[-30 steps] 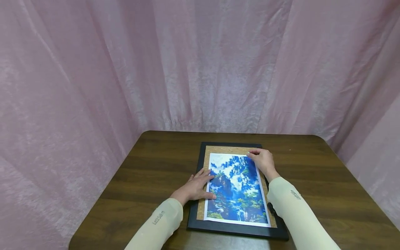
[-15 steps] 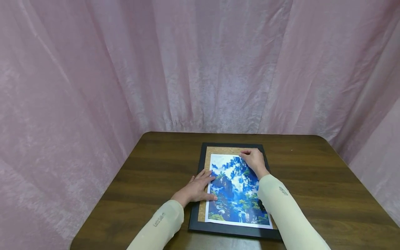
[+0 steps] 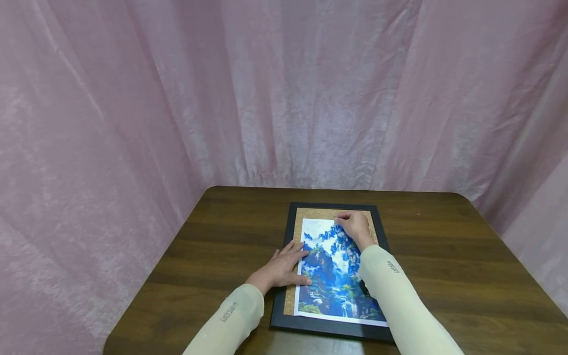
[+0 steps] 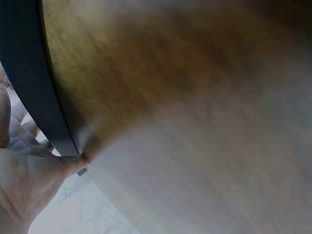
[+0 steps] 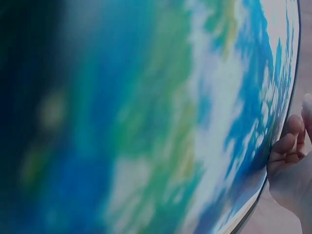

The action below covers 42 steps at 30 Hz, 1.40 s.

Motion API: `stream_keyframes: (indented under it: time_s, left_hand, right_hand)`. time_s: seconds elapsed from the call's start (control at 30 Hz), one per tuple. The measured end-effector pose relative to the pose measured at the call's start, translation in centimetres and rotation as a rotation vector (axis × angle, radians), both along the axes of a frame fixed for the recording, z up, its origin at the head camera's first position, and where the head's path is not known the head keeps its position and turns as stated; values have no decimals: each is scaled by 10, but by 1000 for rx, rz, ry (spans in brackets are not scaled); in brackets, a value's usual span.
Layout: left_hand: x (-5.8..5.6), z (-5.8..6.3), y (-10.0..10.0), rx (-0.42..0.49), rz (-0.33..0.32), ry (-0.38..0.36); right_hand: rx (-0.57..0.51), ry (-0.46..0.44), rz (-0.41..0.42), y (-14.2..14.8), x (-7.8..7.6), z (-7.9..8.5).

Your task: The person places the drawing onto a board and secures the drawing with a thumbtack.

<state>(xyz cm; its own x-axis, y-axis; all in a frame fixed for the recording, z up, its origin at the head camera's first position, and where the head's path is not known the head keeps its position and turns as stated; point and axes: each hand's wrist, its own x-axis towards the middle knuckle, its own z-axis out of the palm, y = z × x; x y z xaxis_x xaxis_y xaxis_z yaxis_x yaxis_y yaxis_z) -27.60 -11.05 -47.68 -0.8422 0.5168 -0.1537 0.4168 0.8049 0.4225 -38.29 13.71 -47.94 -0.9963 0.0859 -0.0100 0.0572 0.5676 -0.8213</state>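
Note:
A printed landscape picture point(image 3: 328, 266) in blue and white lies on a cork board point(image 3: 321, 213) with a black frame point(image 3: 326, 329). My left hand point(image 3: 281, 268) rests with spread fingers over the picture's left edge; its thumb lies on the print. At the picture's top edge, my right hand point(image 3: 355, 228) has its thumb and forefinger pinched together. A small pale speck shows at their tips, too small to name. In the right wrist view the fingers of the right hand point(image 5: 292, 165) look curled at the picture's far edge. My right forearm covers the print's lower right part.
The board lies on a brown wooden table point(image 3: 213, 246). A tiny white speck point(image 3: 418, 214) lies to the right of the board. Pink curtains point(image 3: 284, 98) hang behind and on both sides of the table.
My right hand has moved left along the picture's top edge, from near its right corner toward the middle. The left hand has stayed on the left edge.

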Motion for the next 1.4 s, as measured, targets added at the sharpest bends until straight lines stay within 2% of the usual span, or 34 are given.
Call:
stream_keyframes:
  time_s: [0.23,0.63,1.03,1.4]
  left_hand:
    - [0,-3,3,-5,-9,3]
    - [1,1,7,-25,-5,2]
    - [-1,-4,1,-14,1,5]
    - [0,-4,0,-23,3,11]
  right_hand:
    - [55,-10,4,1,-2,0]
    - [129,-54,-12,0,-3,1]
    - [84,-100,28,-3,-1,5]
    - [79,-84,-13,-5,-2,3]
